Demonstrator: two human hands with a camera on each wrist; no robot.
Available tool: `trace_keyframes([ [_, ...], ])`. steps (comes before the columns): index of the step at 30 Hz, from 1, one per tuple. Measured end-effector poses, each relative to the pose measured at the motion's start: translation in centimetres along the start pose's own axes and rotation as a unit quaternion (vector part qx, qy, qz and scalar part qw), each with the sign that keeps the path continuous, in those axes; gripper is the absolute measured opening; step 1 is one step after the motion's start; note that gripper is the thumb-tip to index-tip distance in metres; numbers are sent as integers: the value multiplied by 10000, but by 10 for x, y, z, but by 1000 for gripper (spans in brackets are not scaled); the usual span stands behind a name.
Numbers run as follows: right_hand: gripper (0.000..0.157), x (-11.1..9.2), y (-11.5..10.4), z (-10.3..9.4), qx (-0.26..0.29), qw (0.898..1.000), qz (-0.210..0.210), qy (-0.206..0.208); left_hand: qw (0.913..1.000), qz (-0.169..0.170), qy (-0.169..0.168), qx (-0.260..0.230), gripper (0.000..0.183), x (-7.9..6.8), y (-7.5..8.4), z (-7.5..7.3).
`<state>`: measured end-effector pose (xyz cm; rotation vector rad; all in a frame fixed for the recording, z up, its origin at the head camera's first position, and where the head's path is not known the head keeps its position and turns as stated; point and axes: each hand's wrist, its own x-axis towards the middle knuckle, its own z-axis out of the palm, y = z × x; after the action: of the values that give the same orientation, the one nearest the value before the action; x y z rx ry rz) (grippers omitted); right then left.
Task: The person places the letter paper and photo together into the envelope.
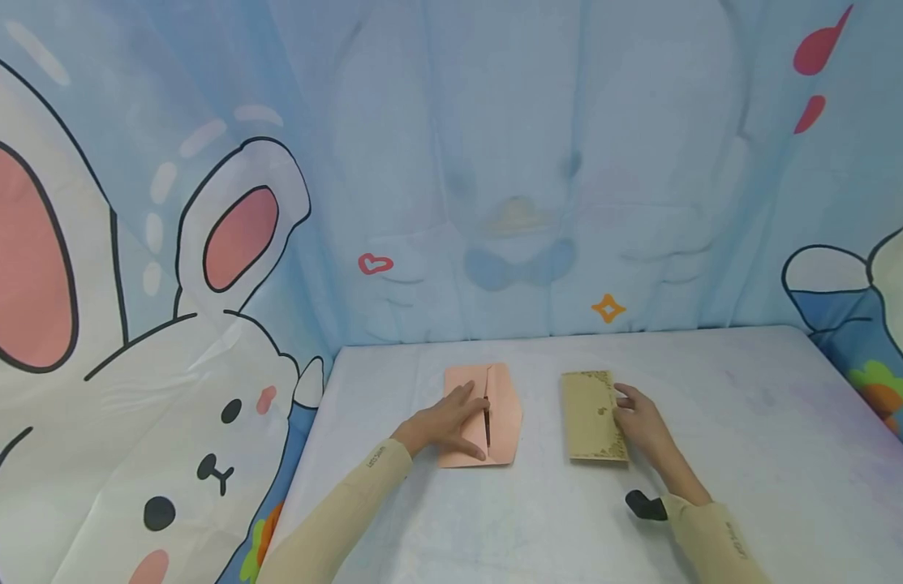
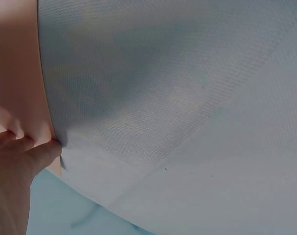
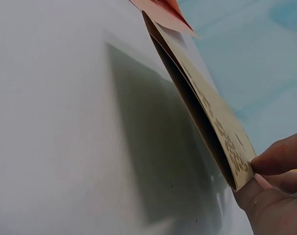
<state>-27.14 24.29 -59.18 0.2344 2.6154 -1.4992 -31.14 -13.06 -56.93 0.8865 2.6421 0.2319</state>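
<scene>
A pink envelope (image 1: 505,414) lies left of centre on the table, its pointed flap to the right and a dark slit gaping along its opening. My left hand (image 1: 451,420) rests on the envelope with fingers spread, thumb low and fingertips near the slit. In the left wrist view, fingertips press at the envelope's edge. To the right, my right hand (image 1: 641,418) pinches a folded gold card (image 1: 590,418) with dark ornament by its right edge. The right wrist view shows the card (image 3: 207,103) tilted, its layers slightly parted above its shadow.
Both hands work over a pale cloth-covered table (image 1: 524,527). A blue curtain (image 1: 509,162) with printed cartoon figures stands behind and at the sides. A black piece (image 1: 646,505) sticks out at the right sleeve's cuff.
</scene>
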Motion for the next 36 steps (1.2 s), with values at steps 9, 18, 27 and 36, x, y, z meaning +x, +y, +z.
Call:
trace_keyframes([
  [9,61,3,-12,19,65,9999,25,-148,9999,97,-21,-73,93,2,-2,1],
  [18,59,5,-25,34,136,9998,-16,-134,10000,60,27,1,94,2,-1,0],
  [27,61,6,-37,45,106,9998,-94,-131,10000,45,36,14,92,1,0,0],
  [36,61,8,-47,53,147,9998,-94,-137,10000,29,21,48,94,3,-3,2],
])
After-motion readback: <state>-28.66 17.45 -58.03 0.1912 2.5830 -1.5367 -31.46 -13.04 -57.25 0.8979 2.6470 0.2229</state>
